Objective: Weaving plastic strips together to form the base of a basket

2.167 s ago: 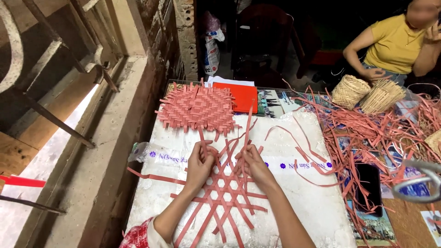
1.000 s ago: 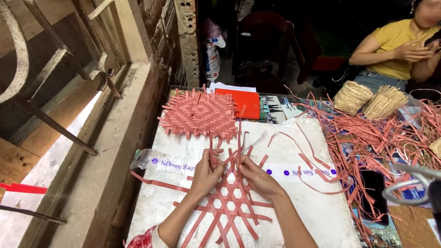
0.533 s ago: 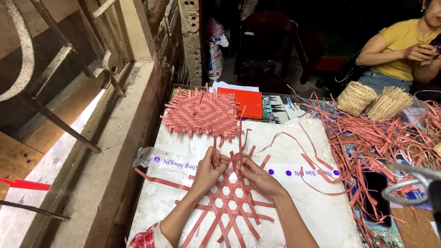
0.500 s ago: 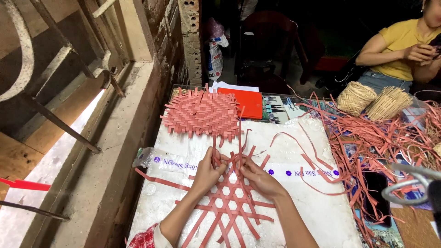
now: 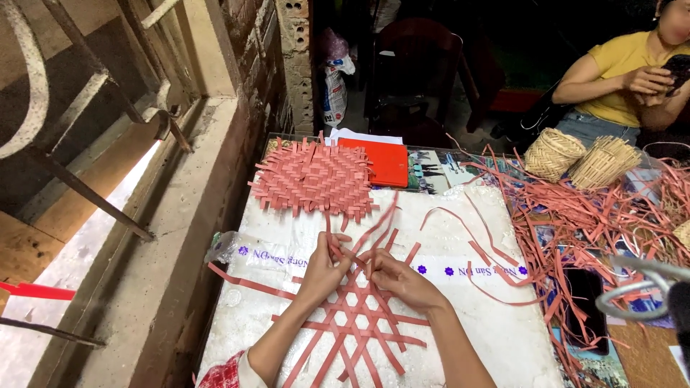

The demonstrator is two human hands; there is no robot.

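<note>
Weaving the open lattice of flat pink strips [image 5: 352, 327] well looks like a matter of pinning the crossings already laid while one loose strip is worked over and under. The lattice lies on the white sheet-covered tabletop [image 5: 489, 316], directly under both hands. The left hand [image 5: 325, 267] has its fingers drawn together, pinching a strip end at the upper edge of the lattice; the right hand [image 5: 394, 276] rests just beside it, fingers curled onto the same cluster of strips. Keeping each strip flat and snug against its neighbours should hold the gaps even.

Exactly which strip each hand grips is hard to make out, since the fingers cover the crossing. The near edge of the lattice is cut off by the frame. A finished, tightly woven pink mat [image 5: 314, 177] lies farther up the table, well apart, and a heap of loose pink strips [image 5: 611, 215] sprawls to the right.
</note>
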